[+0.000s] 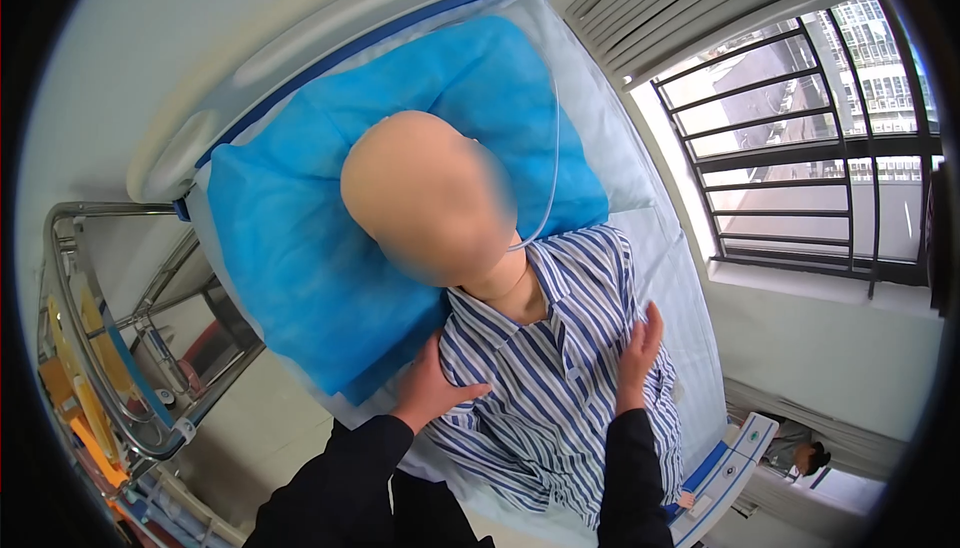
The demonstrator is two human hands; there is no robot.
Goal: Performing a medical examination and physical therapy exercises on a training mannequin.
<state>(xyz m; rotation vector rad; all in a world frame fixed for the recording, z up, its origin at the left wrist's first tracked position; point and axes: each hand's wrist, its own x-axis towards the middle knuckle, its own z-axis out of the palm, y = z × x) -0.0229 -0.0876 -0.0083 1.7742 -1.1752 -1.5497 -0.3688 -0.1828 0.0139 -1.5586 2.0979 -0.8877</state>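
Observation:
A patient manikin with a smooth bald head (405, 173) lies on its back, wearing a blue-and-white striped pyjama shirt (540, 398). A large blue pillow (292, 270) supports the head. My left hand (435, 390) grips the manikin's shoulder at the near side, thumb on the front and fingertips hidden behind the sleeve. At the far side, my right hand (640, 364) lies along the upper arm with its fingers extended; its palm contact is partly hidden. Thin clear tubing (556, 158) runs from the neck across the pillow towards the headboard.
Pale sheeting (667, 278) covers the bed below a curved headboard (315, 30). A metal-framed trolley (56, 248) stands at left. A barred window (795, 150) is at right. A bed side panel (720, 480) and another person (791, 450) appear lower right.

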